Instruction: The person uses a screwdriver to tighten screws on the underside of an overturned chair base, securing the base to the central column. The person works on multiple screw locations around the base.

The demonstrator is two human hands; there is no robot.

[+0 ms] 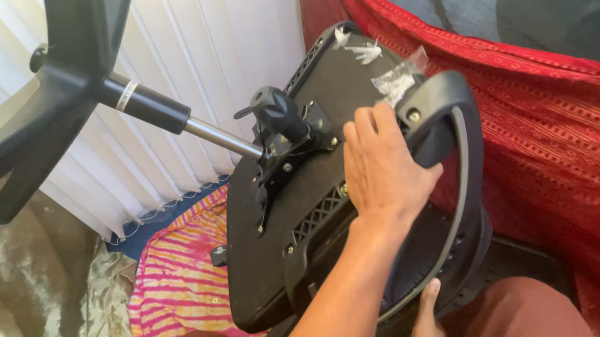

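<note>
A black office chair lies tipped over, the underside of its seat (pixel 268 271) facing me. My left hand (pixel 382 171) lies on that underside with the fingers stretched flat and the thumb hooked around the base of the black looped armrest (pixel 443 100). My right hand (pixel 425 330) is partly hidden at the bottom and grips the armrest's lower curve. To the left of my left hand is the tilt mechanism with a black knob (pixel 279 115). From it the gas cylinder (pixel 152 108) runs up left to the chair's base (pixel 10 136).
Shreds of clear plastic wrap (pixel 395 79) cling to the seat's top edge. A red cloth (pixel 583 162) hangs at the right, with a dark bag (pixel 576 25) behind mesh. White vertical blinds (pixel 213 37) stand behind; a pink striped cloth (pixel 180 278) and a shiny olive sheet (pixel 9 323) cover the floor.
</note>
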